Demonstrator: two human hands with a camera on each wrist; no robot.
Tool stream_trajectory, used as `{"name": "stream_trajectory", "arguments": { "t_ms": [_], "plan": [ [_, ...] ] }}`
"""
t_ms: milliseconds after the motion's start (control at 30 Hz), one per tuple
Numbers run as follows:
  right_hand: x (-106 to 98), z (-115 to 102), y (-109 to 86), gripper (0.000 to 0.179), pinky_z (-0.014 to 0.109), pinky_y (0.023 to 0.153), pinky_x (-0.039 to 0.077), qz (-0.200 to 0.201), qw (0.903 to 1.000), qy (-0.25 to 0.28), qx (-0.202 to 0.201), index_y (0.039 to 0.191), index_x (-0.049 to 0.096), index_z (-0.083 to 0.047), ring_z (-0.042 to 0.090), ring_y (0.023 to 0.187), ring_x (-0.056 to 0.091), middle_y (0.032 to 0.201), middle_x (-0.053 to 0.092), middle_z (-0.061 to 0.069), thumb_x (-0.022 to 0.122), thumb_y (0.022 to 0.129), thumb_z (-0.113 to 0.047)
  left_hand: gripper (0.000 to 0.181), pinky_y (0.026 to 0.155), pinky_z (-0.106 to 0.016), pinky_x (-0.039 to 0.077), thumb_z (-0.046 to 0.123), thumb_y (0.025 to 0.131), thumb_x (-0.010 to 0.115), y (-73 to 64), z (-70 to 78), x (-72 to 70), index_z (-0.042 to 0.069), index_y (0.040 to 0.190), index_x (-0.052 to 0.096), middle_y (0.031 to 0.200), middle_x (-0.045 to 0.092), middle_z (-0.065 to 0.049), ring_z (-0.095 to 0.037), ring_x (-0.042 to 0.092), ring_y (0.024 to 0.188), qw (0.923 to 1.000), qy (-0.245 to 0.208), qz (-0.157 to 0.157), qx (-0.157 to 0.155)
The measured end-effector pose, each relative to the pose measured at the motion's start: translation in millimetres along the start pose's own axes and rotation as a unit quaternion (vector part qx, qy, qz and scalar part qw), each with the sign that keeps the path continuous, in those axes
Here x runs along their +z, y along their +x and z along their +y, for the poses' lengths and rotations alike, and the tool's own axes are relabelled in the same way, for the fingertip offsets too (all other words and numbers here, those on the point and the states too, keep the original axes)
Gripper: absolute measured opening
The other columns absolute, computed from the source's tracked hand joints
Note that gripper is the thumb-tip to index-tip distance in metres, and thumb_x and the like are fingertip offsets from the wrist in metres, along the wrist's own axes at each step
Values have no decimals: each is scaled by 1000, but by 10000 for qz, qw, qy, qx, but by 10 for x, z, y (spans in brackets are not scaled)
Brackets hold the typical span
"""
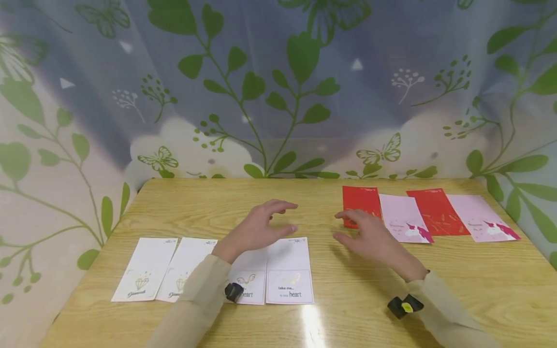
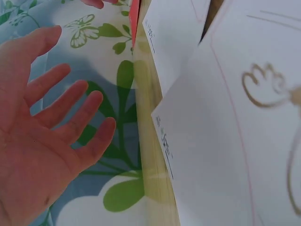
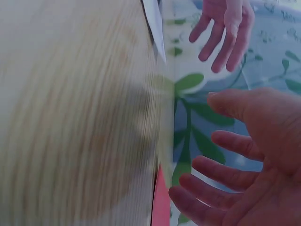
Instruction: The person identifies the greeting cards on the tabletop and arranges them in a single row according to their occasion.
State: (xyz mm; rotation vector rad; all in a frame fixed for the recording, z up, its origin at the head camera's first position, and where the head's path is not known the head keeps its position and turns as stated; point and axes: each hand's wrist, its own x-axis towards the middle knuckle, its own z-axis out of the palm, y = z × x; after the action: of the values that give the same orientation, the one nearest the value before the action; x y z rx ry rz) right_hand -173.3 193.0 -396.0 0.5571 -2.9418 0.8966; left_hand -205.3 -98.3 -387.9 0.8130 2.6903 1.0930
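My left hand (image 1: 259,226) hovers above the white cards on the left, fingers spread and relaxed with nothing in them. Beneath it and its forearm lie two cards with a winged heart print, one of them a "heart" card (image 1: 290,285) in full sight and the other partly covered. Farther left are two diamond cards (image 1: 141,270), the second partly behind the sleeve. My right hand (image 1: 370,237), also empty with loose fingers, is over the table beside the red card (image 1: 360,198) and overlaps it in the head view. A pink unicorn card (image 1: 402,217) lies just past its knuckles.
Another red card (image 1: 439,212) and another pink unicorn card (image 1: 480,217) continue the row on the right. The wooden table (image 1: 243,193) ends at a patterned curtain (image 1: 270,96) with leaves and butterflies. Dark straps with devices (image 1: 404,306) sit on both wrists.
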Motion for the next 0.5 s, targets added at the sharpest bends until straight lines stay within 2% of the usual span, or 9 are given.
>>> {"name": "stream_trajectory", "arguments": {
  "t_ms": [167,300,367,500],
  "plan": [
    [-133,206,-8,53,60,97,54,-15,9998,-64,206,138,59,-4,43,121,62,138,62,21,74,93,-27,54,110,-49,48,38,97,68,185,36,71,21,147,55,150,56,-1,-25,56,134,9997,-113,-191,80],
    [-244,380,14,55,60,95,54,-17,9996,-200,196,139,58,-4,43,119,62,136,62,22,76,92,-27,56,111,-49,47,39,98,66,341,70,156,20,149,53,151,54,-4,-27,56,134,9992,-180,-356,74],
    [-303,457,41,57,58,90,55,-39,9994,-308,182,139,58,-3,41,113,63,130,64,23,77,91,-27,57,111,-48,47,39,99,66,425,79,202,19,150,52,151,53,-5,-28,55,135,9989,-190,-414,52],
    [-434,605,138,68,63,96,51,-256,9978,-533,305,145,51,0,47,122,55,137,57,29,79,90,-29,59,110,-45,48,40,99,66,616,110,300,18,151,50,152,52,-4,-27,55,135,9988,-93,-481,76]
  ]
}}
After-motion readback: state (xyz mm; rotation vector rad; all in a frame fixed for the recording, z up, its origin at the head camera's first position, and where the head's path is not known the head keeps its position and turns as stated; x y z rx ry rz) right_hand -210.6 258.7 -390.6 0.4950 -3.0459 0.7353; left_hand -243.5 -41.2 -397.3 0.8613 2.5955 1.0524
